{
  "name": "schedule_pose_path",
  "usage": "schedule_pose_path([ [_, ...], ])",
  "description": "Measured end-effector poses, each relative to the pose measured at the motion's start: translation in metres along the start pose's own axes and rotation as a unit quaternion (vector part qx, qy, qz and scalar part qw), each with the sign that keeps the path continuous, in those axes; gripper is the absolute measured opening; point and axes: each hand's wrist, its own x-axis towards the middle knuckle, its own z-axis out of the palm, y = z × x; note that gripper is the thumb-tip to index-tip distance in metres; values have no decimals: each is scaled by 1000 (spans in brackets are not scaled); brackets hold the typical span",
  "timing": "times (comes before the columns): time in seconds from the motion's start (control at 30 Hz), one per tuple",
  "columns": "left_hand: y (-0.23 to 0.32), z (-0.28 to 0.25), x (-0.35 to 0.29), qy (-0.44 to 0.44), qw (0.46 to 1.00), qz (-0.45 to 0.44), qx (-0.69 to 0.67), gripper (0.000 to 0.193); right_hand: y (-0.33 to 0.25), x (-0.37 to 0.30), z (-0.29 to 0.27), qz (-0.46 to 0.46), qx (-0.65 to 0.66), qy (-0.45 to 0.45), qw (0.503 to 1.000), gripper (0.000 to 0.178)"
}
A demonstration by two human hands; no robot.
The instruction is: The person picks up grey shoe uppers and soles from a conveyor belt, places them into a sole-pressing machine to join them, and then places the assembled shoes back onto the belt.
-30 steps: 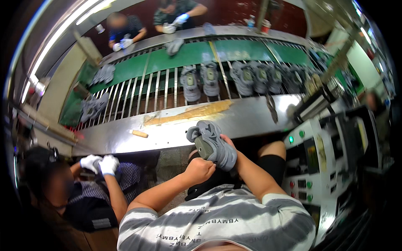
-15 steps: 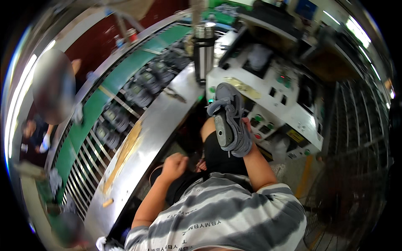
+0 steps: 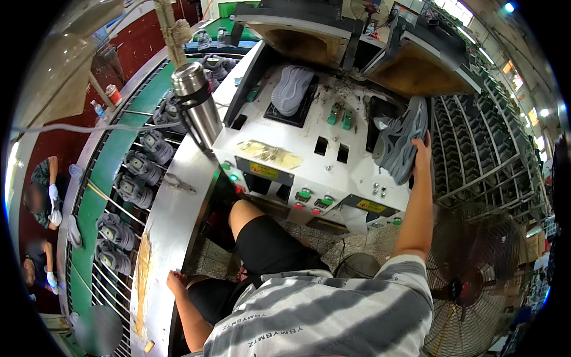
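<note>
My right hand (image 3: 422, 157) is closed around a grey sneaker (image 3: 397, 146), gripping it from its right side. The sneaker is tilted with its sole towards my hand, over the right-hand black recess (image 3: 379, 111) of a white two-bay machine (image 3: 273, 141); whether it touches the machine I cannot tell. In the left-hand bay, another grey shoe (image 3: 292, 89) lies sole up on a black pad. My left hand (image 3: 176, 281), fingers curled and nothing visible in them, is at the edge of the metal bench (image 3: 169, 223).
Both hinged lids (image 3: 297, 40) of the machine are raised. A steel flask (image 3: 197, 104) stands at its left corner. Grey sneakers (image 3: 134, 189) line a roller rack beside a green conveyor (image 3: 95, 223). A floor fan (image 3: 457, 288) and shoe racks (image 3: 476, 143) are at right. Two people work at far left.
My right hand has carried the sneaker away from my body, forward and right to the machine's right bay. My left hand has moved to the bench edge. The view has turned right.
</note>
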Motion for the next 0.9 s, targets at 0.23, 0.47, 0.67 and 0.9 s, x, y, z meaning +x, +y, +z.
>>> schedule_pose_path([
  [0.23, 4, 12, 4, 83, 991, -76, -72, 25, -23, 147, 23, 10, -347, 33, 937, 98],
  [0.47, 13, 26, -8, 126, 985, -88, -78, 23, 32, 185, 66, 97, -567, -12, 818, 98],
  [0.67, 8, 24, -8, 132, 986, -81, -65, 25, 29, 156, 88, 113, -591, -21, 798, 94],
  [0.9, -52, 65, 42, 68, 997, 47, 6, 32, 34, 118, 82, 28, -583, -23, 812, 82],
])
